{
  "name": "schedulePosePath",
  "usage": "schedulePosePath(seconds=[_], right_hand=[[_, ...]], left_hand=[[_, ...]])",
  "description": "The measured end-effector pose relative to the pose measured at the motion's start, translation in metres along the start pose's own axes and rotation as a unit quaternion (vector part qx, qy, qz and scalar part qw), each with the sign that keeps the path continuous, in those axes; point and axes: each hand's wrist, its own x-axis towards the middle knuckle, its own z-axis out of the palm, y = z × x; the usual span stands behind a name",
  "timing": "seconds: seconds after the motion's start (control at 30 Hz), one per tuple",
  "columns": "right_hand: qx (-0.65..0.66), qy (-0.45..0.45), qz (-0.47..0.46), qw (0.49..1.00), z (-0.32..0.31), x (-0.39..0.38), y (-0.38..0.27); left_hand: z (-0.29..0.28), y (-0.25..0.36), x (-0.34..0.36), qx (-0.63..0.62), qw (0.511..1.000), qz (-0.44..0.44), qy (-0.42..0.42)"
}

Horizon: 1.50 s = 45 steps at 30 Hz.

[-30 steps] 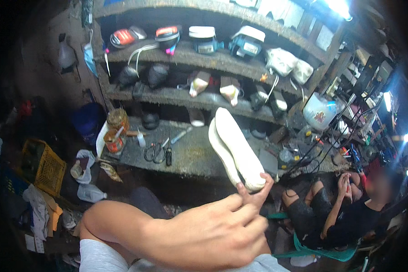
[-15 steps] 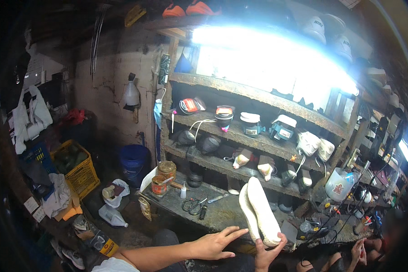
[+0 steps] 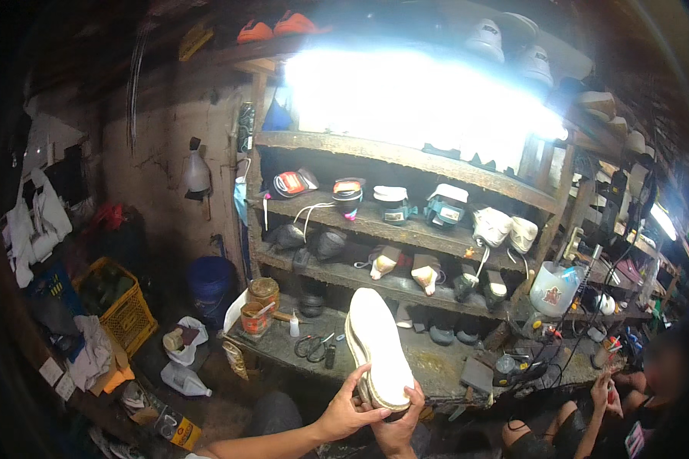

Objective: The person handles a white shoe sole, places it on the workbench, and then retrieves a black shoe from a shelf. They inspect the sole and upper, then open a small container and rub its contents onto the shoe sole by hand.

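White soles (image 3: 380,344), stacked, are held tilted upward, overlapping the front edge of the surface (image 3: 434,366) in view. Toward the left edge of the surface stands a reddish tin (image 3: 254,320); scissors (image 3: 311,348) lie next, close to the front edge. The left hand (image 3: 346,414) has its grip on the soles' lower left side; the right hand (image 3: 396,431), its grip also closed on them, clasps their lower right end. Farther right, a dark block (image 3: 477,375) sits near the front edge.
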Motion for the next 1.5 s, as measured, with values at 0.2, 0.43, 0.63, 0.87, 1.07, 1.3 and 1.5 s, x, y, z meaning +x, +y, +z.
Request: schedulePosePath(seconds=[0.2, 0.43, 0.63, 0.87, 1.07, 1.3, 1.5], right_hand=[[0.01, 0.025, -0.028, 0.999, -0.009, 0.004, -0.003], [0.009, -0.008, -0.025, 1.0, -0.004, -0.005, -0.016], [-0.024, -0.02, -0.001, 1.0, -0.005, -0.019, -0.007], [-0.074, -0.093, 0.164, 0.979, 0.003, -0.051, 0.039], [-0.096, -0.103, 0.187, 0.972, 0.004, -0.068, 0.053], [-0.076, -0.129, 0.229, 0.962, 0.004, -0.06, 0.058], [-0.04, -0.097, 0.27, 0.957, 0.012, -0.076, 0.061]], left_hand=[[-0.006, 0.01, 0.0, 0.0, 0.999, -0.032, -0.036], [-0.004, 0.002, -0.006, 0.104, 0.995, 0.004, -0.011], [-0.013, -0.02, -0.002, 0.025, 0.999, -0.006, -0.035], [-0.047, -0.079, 0.007, -0.068, 0.967, -0.238, 0.054], [-0.056, -0.114, -0.003, -0.168, 0.939, -0.279, 0.109], [-0.073, -0.145, -0.01, -0.295, 0.888, -0.326, 0.136], [-0.077, -0.161, -0.016, -0.278, 0.896, -0.318, 0.138]])
